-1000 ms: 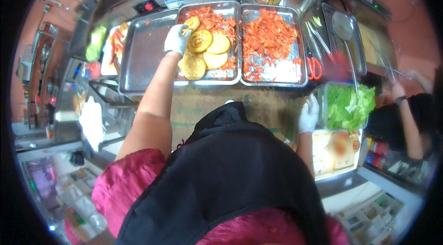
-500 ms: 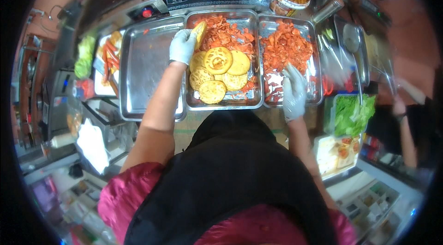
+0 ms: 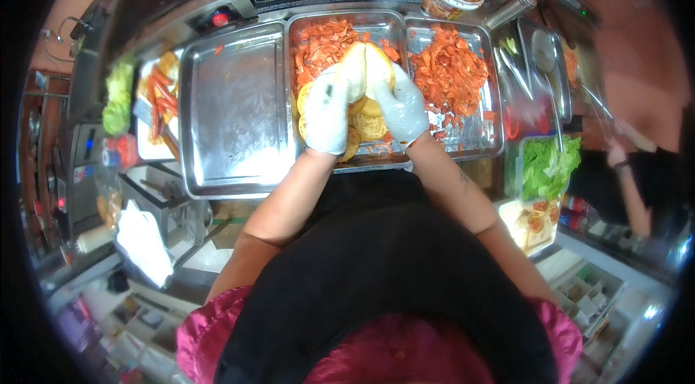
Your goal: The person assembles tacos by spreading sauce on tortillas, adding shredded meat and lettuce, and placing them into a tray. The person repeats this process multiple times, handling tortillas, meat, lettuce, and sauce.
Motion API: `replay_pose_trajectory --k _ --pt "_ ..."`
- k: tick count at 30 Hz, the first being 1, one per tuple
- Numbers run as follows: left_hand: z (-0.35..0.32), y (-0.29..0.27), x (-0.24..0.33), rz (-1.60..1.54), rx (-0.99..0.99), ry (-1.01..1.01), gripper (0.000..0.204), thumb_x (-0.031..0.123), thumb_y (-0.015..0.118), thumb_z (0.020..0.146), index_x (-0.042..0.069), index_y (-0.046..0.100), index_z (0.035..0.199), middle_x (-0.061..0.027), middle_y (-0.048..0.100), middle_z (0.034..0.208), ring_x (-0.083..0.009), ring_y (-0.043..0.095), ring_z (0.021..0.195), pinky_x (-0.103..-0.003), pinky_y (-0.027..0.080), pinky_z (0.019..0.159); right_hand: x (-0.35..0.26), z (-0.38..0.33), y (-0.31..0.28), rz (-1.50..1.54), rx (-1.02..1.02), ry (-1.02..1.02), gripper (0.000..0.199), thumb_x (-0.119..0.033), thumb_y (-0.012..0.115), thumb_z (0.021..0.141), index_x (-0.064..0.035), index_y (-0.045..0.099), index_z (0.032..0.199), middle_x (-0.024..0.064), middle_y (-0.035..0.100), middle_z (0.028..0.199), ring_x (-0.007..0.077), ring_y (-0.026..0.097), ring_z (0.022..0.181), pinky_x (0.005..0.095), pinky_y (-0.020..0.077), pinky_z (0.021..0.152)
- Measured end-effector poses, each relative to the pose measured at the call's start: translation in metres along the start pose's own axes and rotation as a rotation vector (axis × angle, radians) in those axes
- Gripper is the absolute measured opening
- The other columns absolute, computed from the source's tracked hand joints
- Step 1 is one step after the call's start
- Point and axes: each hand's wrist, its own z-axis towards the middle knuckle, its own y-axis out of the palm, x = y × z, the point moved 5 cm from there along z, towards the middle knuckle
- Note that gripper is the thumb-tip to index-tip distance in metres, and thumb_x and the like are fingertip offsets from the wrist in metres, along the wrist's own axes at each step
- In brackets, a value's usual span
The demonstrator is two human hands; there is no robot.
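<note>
Head view: I watch remotely.
Flatbread (image 3: 354, 69): held over the middle tray (image 3: 384, 161).
Left grip (image 3: 328, 112): grasping its left side.
Right grip (image 3: 399, 107): grasping its right side.
Seam: looks parted; I see nothing tucked inside.
Other flatbreads (image 3: 369, 125): lying below in the tray; split or whole, can't tell.

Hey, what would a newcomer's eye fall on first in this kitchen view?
Probably the pale bread held between the left hand and right hand, above the middle tray. Next, perhaps, the orange-red heap in the right tray, then the bright green lettuce to that tray's lower right.
</note>
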Motion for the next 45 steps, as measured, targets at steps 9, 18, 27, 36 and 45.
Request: replay_pose_trajectory --k 9,18,27,36,45 --pt "0.024 0.037 -0.027 -0.960 -0.049 -0.746 0.077 0.072 0.046 0.093 0.009 0.049 0.138 -0.0140 0.053 0.138 -0.0329 0.048 0.130 -0.053 0.038 0.110 -0.032 0.003 -0.017 -0.447 -0.195 -0.486 0.048 0.001 0.059 0.081 -0.0087 0.063 0.127 0.0121 0.065 0.125 0.0337 0.061 0.115 0.0411 0.0478 0.102" --pt "0.052 0.100 -0.081 -0.982 -0.018 -0.788 0.057 0.060 0.052 0.096 0.014 0.055 0.131 -0.0191 0.057 0.133 -0.0392 0.055 0.121 -0.056 0.045 0.102 -0.018 0.036 -0.096 -0.541 -0.358 -0.349 0.048 -0.011 0.068 0.085 -0.0130 0.062 0.132 0.0110 0.067 0.123 0.0304 0.062 0.113 0.0411 0.0426 0.108" --pt "0.095 0.155 -0.114 -0.914 0.225 -0.817 0.063 0.059 0.038 0.100 0.007 0.054 0.133 -0.0219 0.056 0.134 -0.0448 0.054 0.120 -0.066 0.044 0.102 0.013 0.145 -0.266 -0.324 0.240 -0.193 0.041 -0.014 0.069 0.092 -0.0063 0.061 0.132 0.0124 0.066 0.119 0.0216 0.067 0.102 0.0316 0.0524 0.090" --pt "0.123 0.185 -0.107 -0.879 0.254 -0.702 0.052 0.053 0.034 0.103 0.012 0.063 0.116 -0.0148 0.062 0.124 -0.0372 0.058 0.115 -0.066 0.045 0.101 0.045 0.312 -0.233 -1.218 -0.540 -0.469 0.032 -0.025 0.060 0.092 -0.0144 0.069 0.121 0.0117 0.068 0.117 0.0306 0.061 0.116 0.0403 0.0479 0.097" --pt "0.110 0.150 -0.099 -0.875 0.365 -0.668 0.059 0.056 0.048 0.097 0.007 0.053 0.129 -0.0217 0.060 0.119 -0.0394 0.059 0.109 -0.064 0.050 0.096 0.010 0.353 -0.216 -0.821 -0.289 -0.187 0.030 -0.031 0.067 0.089 -0.0088 0.070 0.108 0.0180 0.071 0.105 0.0360 0.067 0.098 0.0423 0.0525 0.085"
